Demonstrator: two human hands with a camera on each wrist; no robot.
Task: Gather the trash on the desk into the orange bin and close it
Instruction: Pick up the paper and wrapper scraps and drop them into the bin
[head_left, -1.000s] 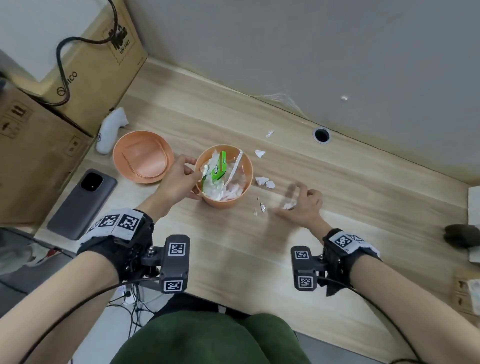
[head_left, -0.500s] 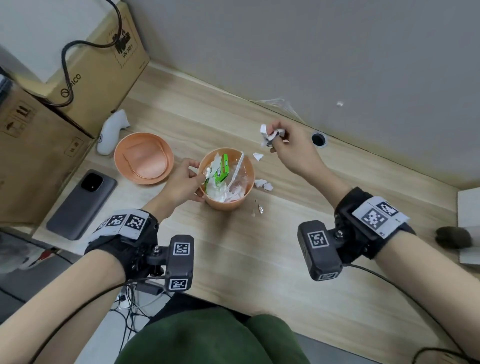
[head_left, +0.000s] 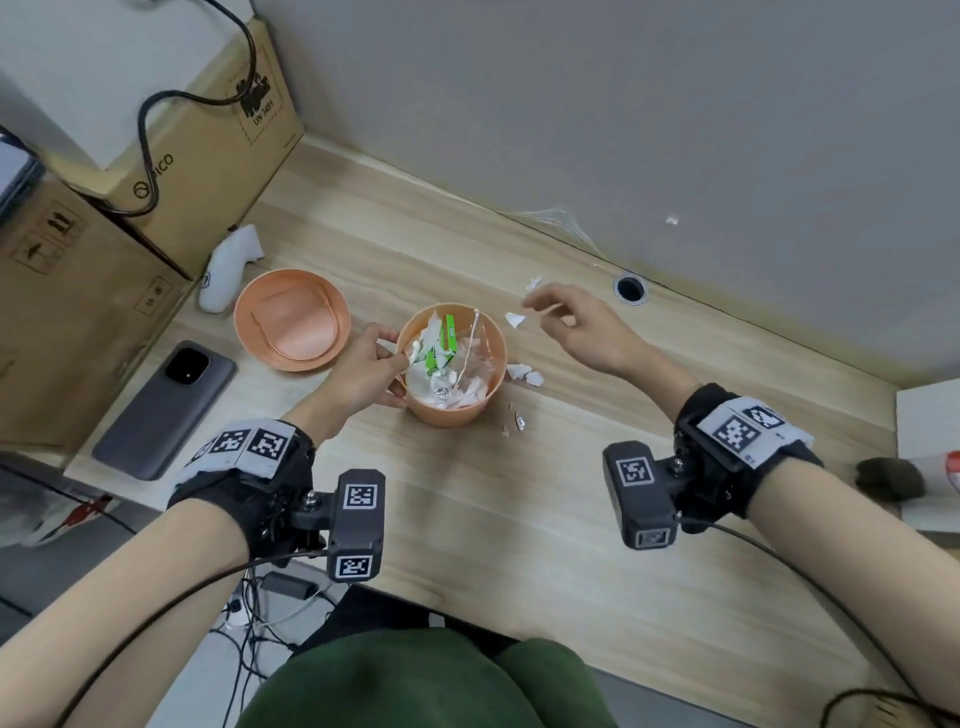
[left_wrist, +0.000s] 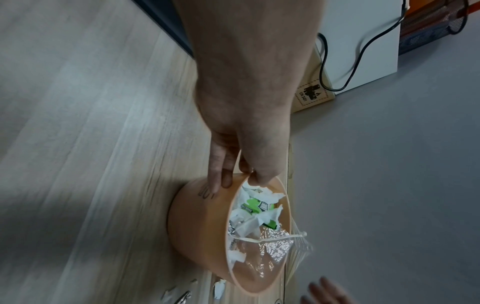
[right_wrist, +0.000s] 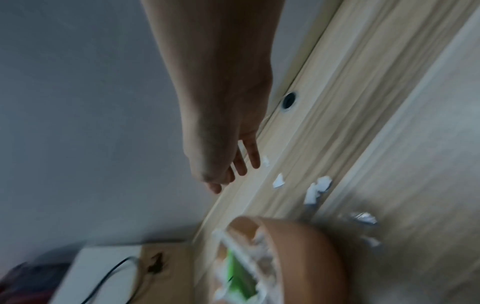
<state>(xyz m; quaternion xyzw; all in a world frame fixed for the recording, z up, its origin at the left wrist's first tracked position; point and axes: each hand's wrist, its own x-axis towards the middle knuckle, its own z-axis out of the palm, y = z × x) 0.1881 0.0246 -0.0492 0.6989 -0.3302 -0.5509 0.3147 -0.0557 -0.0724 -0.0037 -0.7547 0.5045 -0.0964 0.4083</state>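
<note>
Left hand (head_left: 363, 371): gripping the near-left rim of the orange bin (head_left: 470, 410), thumb inside, fingers curling against the outer wall. Bin sitting upright on the desk (head_left: 519, 519), mid-desk, lid off, holding white paper, a green wrapper (head_left: 441, 345), clear plastic and a bit of foil.

Right hand (head_left: 582, 332): hovering above the desk past the bin's far-right side, fingers loosely spread and holding nothing, fingertips nearing a white scrap.

Head view only: showing the orange lid (head_left: 292, 319) lying upside down left of the bin, apart from it; one grey phone (head_left: 163, 410); one white controller (head_left: 228, 267); two cardboard boxes (head_left: 78, 312) at the left edge; one cable hole (head_left: 630, 288) near the wall.

Left wrist view only: showing dark lettering on the bin wall under the fingers (left_wrist: 217, 181), too blurred for reading.

Right wrist view only: showing the fingers from behind, slightly apart, none touching the scraps.

Loose trash on the desk, head view: four white paper scraps (head_left: 524, 373) right of the bin, plus one foil piece (head_left: 519, 421) and some tiny crumbs near its base; exact crumb count not readable.
</note>
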